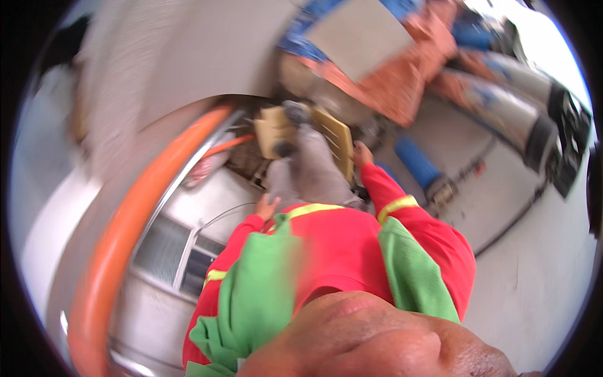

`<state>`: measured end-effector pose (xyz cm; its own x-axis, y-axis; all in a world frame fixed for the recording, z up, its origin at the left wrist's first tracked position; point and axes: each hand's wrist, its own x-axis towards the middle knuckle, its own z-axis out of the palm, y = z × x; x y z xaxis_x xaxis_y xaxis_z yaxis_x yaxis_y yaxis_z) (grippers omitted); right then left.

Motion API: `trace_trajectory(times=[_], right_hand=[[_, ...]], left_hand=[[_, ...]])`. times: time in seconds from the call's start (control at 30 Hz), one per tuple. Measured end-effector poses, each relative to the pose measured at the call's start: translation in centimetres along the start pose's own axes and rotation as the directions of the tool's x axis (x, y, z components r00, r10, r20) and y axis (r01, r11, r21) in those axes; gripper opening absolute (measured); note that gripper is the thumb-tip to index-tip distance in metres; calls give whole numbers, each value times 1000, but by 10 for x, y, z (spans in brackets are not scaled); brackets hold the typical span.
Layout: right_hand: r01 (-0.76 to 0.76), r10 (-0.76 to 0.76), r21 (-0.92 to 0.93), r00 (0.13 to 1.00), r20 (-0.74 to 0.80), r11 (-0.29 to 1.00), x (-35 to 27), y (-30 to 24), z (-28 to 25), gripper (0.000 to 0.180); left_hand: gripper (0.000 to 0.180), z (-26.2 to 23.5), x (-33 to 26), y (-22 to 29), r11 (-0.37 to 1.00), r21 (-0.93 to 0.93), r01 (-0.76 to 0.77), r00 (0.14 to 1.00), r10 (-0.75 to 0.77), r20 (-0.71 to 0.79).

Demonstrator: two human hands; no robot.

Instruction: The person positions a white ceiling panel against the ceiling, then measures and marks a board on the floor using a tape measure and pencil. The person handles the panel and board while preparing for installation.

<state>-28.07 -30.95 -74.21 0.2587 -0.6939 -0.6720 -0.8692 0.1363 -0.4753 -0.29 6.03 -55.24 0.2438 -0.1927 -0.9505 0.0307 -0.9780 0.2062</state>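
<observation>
Nearest to me are my red top (348, 242), with yellow bands on it, and the green cloth (256, 270) over my chest. My hands are well apart. My left hand (267, 207) hangs beside my left leg, its fingers loosely spread, with a thin cord (221, 217) near it on the left. My right hand (362, 155) is farther out, at the right edge of the yellow slatted panel (337, 141); blur keeps me from telling whether it grips or only touches it. That panel stands just right of my grey trousers (317, 166), and another yellow piece (271, 129) lies to their left, by my dark shoes (295, 113).

On the left, an orange pipe (138, 217) runs from near to far, with a grey-paned frame (161, 248) on its right. To the right of my right hand lies a blue cylinder (414, 157); a black hose (512, 225) is farther right. Beyond are large silver cylinders (496, 112) with black ends. Farther still, a beige board (359, 36) rests on a crumpled orange sheet (408, 85).
</observation>
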Motion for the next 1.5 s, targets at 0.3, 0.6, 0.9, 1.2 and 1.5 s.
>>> trace_trajectory(times=[0.3,0.6,0.9,1.2,1.5], right_hand=[[586,-450,-125,726,520,800,95,-244,-21,26],[733,-473,-58,495,729,677,-40,-382,5,39],[331,-156,-184,775,612,925,-31,-207,-78,38],[404,-295,-89,784,546,910,-7,-101,-132,31],[315,-247,-35,804,541,948,-39,-225,-88,39]], left_hand=[[22,-113,-143,81,614,-498,-613,789,439,-430],[32,-189,-395,255,-254,-202,-946,-96,813,-575],[52,-176,-439,291,-411,-649,-641,-237,910,-341],[42,-145,-402,345,-189,-109,-976,-185,982,-45],[5,-170,-456,324,-421,-175,-890,-312,842,-440]])
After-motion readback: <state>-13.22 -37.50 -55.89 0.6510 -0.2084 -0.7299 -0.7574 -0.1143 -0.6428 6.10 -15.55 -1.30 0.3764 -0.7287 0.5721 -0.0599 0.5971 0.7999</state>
